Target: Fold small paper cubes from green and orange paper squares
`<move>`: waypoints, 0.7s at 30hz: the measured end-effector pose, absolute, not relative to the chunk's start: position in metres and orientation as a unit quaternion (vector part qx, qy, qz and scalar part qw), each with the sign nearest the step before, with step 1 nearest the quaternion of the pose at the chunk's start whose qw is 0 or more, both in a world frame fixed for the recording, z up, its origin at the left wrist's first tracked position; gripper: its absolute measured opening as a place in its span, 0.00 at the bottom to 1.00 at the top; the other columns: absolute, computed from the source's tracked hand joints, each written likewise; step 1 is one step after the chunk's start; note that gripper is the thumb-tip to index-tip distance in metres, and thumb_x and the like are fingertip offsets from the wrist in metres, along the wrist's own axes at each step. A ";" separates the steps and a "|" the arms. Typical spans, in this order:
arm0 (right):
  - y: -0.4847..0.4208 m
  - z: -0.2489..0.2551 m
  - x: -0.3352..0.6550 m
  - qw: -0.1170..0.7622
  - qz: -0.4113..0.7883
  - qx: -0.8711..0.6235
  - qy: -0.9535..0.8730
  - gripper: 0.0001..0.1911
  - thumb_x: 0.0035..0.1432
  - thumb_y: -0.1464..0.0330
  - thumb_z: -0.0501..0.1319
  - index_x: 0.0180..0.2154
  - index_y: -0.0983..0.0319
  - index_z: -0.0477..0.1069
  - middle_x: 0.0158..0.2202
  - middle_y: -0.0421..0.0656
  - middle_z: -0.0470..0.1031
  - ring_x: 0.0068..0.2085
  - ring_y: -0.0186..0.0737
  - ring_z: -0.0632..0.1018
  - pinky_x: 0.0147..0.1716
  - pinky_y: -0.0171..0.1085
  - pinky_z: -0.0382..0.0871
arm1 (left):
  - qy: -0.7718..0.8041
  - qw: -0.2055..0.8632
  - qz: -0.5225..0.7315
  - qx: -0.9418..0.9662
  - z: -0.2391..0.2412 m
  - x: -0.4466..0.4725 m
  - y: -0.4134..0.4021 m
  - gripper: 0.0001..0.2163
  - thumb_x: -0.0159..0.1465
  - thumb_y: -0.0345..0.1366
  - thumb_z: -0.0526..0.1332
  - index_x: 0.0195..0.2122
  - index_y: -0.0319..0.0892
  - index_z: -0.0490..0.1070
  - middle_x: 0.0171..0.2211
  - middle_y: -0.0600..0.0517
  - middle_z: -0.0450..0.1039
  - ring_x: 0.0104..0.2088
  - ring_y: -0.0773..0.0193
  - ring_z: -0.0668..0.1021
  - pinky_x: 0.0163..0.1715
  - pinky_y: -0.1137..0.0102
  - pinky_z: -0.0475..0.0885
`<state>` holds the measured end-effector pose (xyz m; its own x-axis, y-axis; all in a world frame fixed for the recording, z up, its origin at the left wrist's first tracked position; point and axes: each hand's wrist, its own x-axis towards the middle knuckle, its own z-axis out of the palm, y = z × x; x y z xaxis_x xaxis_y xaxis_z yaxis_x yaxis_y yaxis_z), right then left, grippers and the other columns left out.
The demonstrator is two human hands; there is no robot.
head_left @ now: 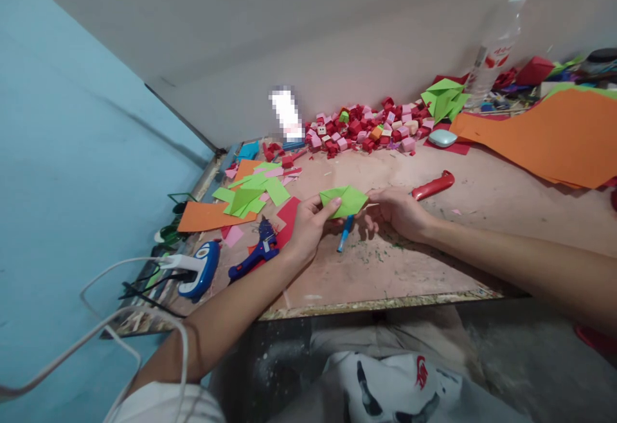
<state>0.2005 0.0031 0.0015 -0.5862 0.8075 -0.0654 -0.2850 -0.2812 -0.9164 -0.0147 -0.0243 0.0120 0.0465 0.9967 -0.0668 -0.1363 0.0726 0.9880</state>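
Note:
A green folded paper (pixel 354 199) with pointed ends is held above the table. My left hand (pixel 308 220) grips its left part, thumb pressed on top and fingers behind. At the paper's right tip, the fingertips of my right hand (pixel 402 213) meet it, the lower fingers hanging loosely curled. Below the paper lies a blue pen-like stick (pixel 345 235), its upper end covered by the paper. Just beyond my right hand rests a red-handled cutter (pixel 434 185), partly hidden by the hand.
Left lie green paper pieces (pixel 250 195), an orange sheet (pixel 212 216), a blue glue gun (pixel 258 252) and a blue power adapter (pixel 200 270) with cables. Along the wall are small folded paper cubes (pixel 357 128), a clear bottle (pixel 496 50) and large orange sheets (pixel 554 134).

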 end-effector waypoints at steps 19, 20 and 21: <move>-0.002 0.002 0.198 0.375 0.687 -0.297 -0.547 0.26 0.58 0.47 0.75 0.38 0.64 0.81 0.27 0.41 0.79 0.25 0.33 0.76 0.25 0.32 0.69 | 0.457 0.549 0.491 0.499 0.010 -0.014 -0.025 0.22 0.55 0.53 0.79 0.38 0.39 0.82 0.35 0.48 0.83 0.31 0.64 0.81 0.30 0.71 0.76; -0.002 0.003 0.198 0.370 0.680 -0.303 -0.556 0.26 0.57 0.46 0.76 0.37 0.64 0.81 0.27 0.41 0.79 0.25 0.34 0.76 0.25 0.32 0.69 | 0.454 0.547 0.488 0.507 0.010 -0.014 -0.026 0.22 0.56 0.53 0.78 0.39 0.39 0.83 0.35 0.48 0.83 0.31 0.63 0.81 0.30 0.71 0.76; -0.002 0.004 0.198 0.367 0.675 -0.310 -0.561 0.26 0.56 0.46 0.76 0.37 0.63 0.80 0.27 0.41 0.79 0.25 0.34 0.76 0.26 0.33 0.69 | 0.451 0.543 0.485 0.516 0.009 -0.015 -0.026 0.21 0.57 0.53 0.78 0.39 0.39 0.83 0.35 0.48 0.84 0.31 0.63 0.81 0.30 0.71 0.77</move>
